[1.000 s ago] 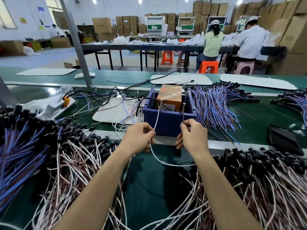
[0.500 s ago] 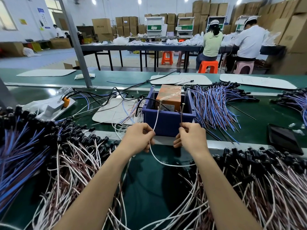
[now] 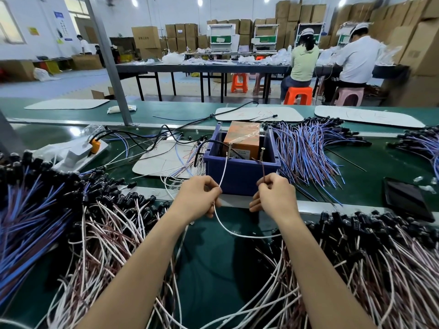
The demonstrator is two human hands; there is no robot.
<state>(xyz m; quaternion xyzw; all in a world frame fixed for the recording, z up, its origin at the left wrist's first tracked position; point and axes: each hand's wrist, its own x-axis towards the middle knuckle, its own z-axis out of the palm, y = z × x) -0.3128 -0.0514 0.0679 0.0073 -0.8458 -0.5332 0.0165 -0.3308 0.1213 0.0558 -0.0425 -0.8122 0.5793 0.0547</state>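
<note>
Left hand pinches white wire, right hand pinches brown wire, both just in front of blue bin. Wire tips stand up against its front wall. White wire sags in a loop between the hands. Orange box sits inside the bin.

Body parts in view: two forearms, two grips. The left forearm and right forearm are bare along their full visible length, each narrowing toward the wrist. The left grip and right grip are bare hands, knuckles showing.
</note>
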